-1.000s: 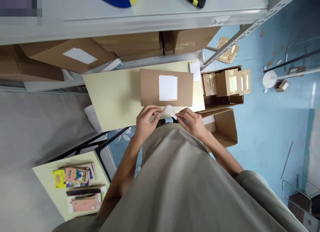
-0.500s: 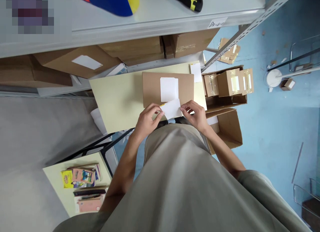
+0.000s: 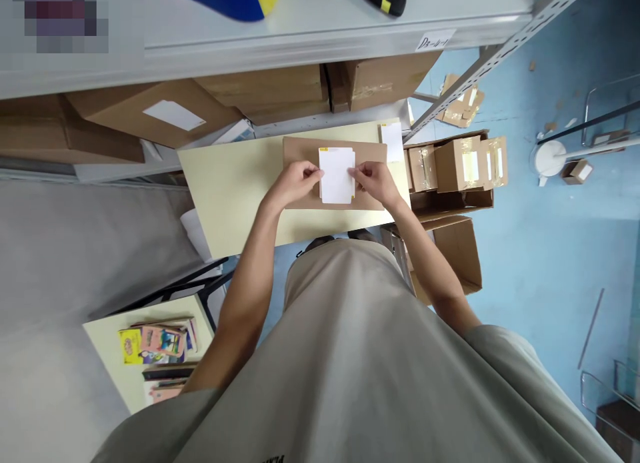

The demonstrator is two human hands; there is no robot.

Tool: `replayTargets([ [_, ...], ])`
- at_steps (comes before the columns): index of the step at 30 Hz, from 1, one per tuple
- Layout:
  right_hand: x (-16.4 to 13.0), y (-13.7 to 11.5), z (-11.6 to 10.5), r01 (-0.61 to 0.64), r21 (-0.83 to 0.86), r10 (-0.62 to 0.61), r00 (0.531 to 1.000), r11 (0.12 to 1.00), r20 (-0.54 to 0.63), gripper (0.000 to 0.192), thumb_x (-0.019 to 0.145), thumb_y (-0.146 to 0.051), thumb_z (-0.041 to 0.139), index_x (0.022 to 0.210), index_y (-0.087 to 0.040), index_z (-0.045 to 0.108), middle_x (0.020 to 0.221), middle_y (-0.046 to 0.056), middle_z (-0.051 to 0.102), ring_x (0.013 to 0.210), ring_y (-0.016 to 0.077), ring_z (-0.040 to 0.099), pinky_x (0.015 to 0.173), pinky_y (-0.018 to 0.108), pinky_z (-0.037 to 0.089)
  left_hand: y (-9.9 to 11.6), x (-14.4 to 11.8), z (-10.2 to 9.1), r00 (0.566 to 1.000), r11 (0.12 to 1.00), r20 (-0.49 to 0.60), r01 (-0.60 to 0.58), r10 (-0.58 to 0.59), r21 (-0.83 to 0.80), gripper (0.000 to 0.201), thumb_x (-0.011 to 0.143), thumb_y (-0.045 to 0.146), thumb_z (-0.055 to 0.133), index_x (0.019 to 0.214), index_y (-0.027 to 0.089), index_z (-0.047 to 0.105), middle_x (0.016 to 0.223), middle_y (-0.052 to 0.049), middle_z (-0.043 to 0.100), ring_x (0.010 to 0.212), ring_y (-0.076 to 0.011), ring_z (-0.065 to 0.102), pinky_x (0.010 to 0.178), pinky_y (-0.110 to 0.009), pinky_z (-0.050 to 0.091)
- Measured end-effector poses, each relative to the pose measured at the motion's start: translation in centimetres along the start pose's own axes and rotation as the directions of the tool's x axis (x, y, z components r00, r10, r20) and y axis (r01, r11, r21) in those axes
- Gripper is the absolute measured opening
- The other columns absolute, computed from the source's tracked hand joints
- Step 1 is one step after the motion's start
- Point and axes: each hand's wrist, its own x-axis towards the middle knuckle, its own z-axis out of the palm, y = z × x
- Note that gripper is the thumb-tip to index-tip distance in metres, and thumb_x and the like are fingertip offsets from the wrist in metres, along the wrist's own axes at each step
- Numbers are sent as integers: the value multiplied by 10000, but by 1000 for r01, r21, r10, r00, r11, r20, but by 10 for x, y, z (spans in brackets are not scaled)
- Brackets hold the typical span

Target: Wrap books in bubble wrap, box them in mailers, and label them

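Both hands pinch a white label (image 3: 337,176) by its side edges, left hand (image 3: 295,182) and right hand (image 3: 373,181), over a flat cardboard box (image 3: 300,158) at the desk's (image 3: 225,190) far edge. Thin, limp and likely sticky, it is best gripped at the margins. Half a second ago it hung nearer the body.

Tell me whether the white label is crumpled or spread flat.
Spread flat. The white label lies as a smooth rectangle over the flat cardboard package, with the left hand and right hand holding its side edges.
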Motion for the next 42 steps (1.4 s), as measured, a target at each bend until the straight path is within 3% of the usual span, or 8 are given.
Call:
replayTargets([
  [4, 29, 9, 2, -54, -28, 54, 999, 998, 8, 533, 992, -556, 916, 704, -240, 598, 654, -2, 643, 609, 170, 678, 613, 302, 582, -7, 26, 2, 998, 995, -25, 57, -55, 78, 287, 1003, 439, 721, 964, 167, 806, 911, -58, 803, 863, -222, 682, 850, -319, 548],
  [10, 37, 18, 10, -166, -178, 172, 985, 970, 21, 442, 1063, -333, 838, 699, -237, 606, 697, 21, 695, 617, 184, 698, 660, 326, 593, -20, 37, 8, 993, 987, 2, 121, -121, 102, 283, 953, 432, 735, 844, 182, 811, 798, -32, 761, 795, -226, 672, 769, -315, 511],
  [17, 35, 22, 13, -137, -347, 151, 988, 928, 12, 355, 1098, -342, 754, 784, -244, 622, 834, 62, 791, 750, 233, 768, 776, 363, 613, -18, 36, 8, 992, 975, -27, 124, -121, 183, 264, 935, 400, 723, 805, 194, 825, 726, -43, 747, 767, -243, 678, 746, -335, 492],
  [22, 36, 20, 14, -143, -413, 154, 988, 899, -8, 358, 1096, -304, 729, 768, -255, 593, 818, 67, 790, 824, 263, 789, 834, 382, 614, -14, 34, 11, 991, 969, -56, 128, -118, 212, 235, 921, 385, 729, 811, 202, 826, 755, -52, 775, 801, -261, 706, 745, -335, 491],
  [29, 33, 20, 12, -161, -358, 169, 985, 920, -9, 328, 1094, -309, 727, 797, -256, 601, 808, 49, 790, 750, 236, 773, 799, 351, 609, -9, 30, 16, 989, 962, -72, 140, -127, 236, 272, 967, 395, 686, 894, 197, 857, 871, -68, 837, 927, -281, 765, 811, -334, 533],
  [35, 22, 24, -6, -107, -331, 113, 994, 938, 1, 354, 1082, -324, 708, 748, -275, 604, 742, 55, 769, 762, 249, 740, 863, 393, 623, -3, 21, 32, 984, 980, -85, 165, -156, 111, 249, 981, 409, 728, 1062, 230, 880, 1126, -79, 884, 1050, -274, 781, 921, -352, 567],
  [42, 15, 26, -19, -145, -284, 145, 989, 948, -22, 354, 1036, -412, 799, 767, -262, 624, 706, 32, 747, 721, 240, 720, 821, 373, 597, 11, 16, 41, 981, 976, -74, 186, -178, 117, 220, 987, 409, 781, 1039, 224, 887, 1041, -86, 874, 1026, -310, 787, 898, -379, 565],
])
